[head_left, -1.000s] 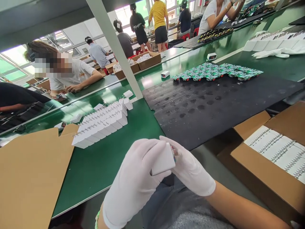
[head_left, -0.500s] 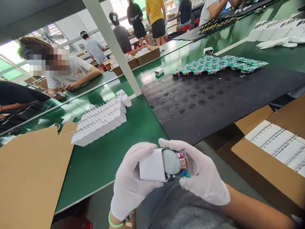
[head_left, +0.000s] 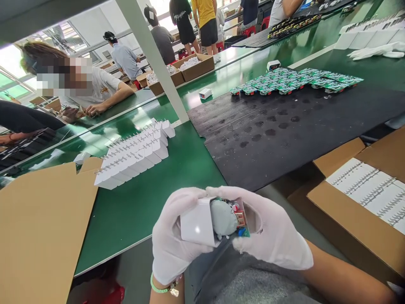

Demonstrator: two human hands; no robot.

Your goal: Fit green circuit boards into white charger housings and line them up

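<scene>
Both my hands wear white gloves and meet over my lap, just in front of the green table's near edge. My left hand [head_left: 172, 242] is closed around a white charger shell [head_left: 196, 221]. My right hand [head_left: 272, 234] is closed on a small circuit board [head_left: 232, 217] with a grey pad, red and blue parts, which sits partly inside the shell's open end. Rows of white charger shells [head_left: 133, 154] with prongs stand on the green table [head_left: 142, 207] to the upper left of my hands.
A black mat [head_left: 284, 131] carries several green circuit boards [head_left: 294, 80] at its far edge. An open cardboard box [head_left: 367, 198] of white parts stands at right, a cardboard flap [head_left: 41, 228] at left. A white post [head_left: 155, 59] rises mid-table. Other people work across the belt.
The shell has turned in my hands so its open end and the circuit board now show. My hands shifted slightly; the view dipped a little.
</scene>
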